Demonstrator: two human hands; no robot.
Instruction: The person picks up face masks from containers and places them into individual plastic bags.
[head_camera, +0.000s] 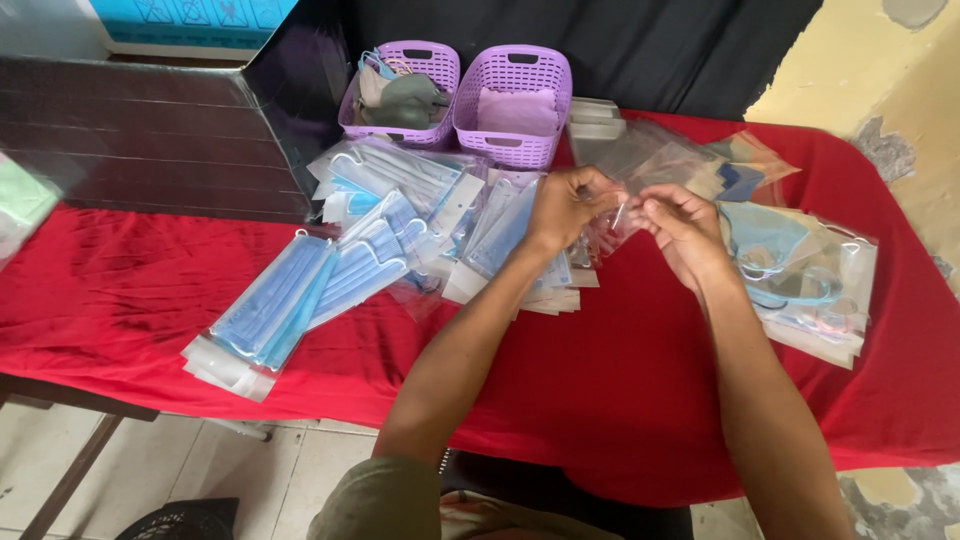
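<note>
From the head camera, looking down over the red-covered table (620, 400), the person is holding a small clear plastic sleeve (612, 222) up between both hands, just above the cloth and a little toward the far edge, roughly midway along the table's length. The left hand (565, 205) is closing its fingers (598, 190) narrowly on the sleeve's left top edge, and the right hand (685, 228) is pinching the right side with its fingers (645, 208) drawn tight; neither hand is spread wide. The sleeve is lying directly between the two sets of fingertips, so both hands are equally near and already touching it, with its long axis hanging roughly downward, toward the near edge, from the pinch. What is inside the sleeve is too small to tell. Just to the left of the left hand, a fanned pile of packed blue face masks (340, 270) is spreading toward the left near edge, and just to the right of the right hand a stack of bagged masks (810, 280) is sitting close to the right edge. Along the far edge two purple baskets are standing side by side, touching: the left basket (425, 60) is holding greyish cloth items, the right basket (520, 150) a pink fold.
</note>
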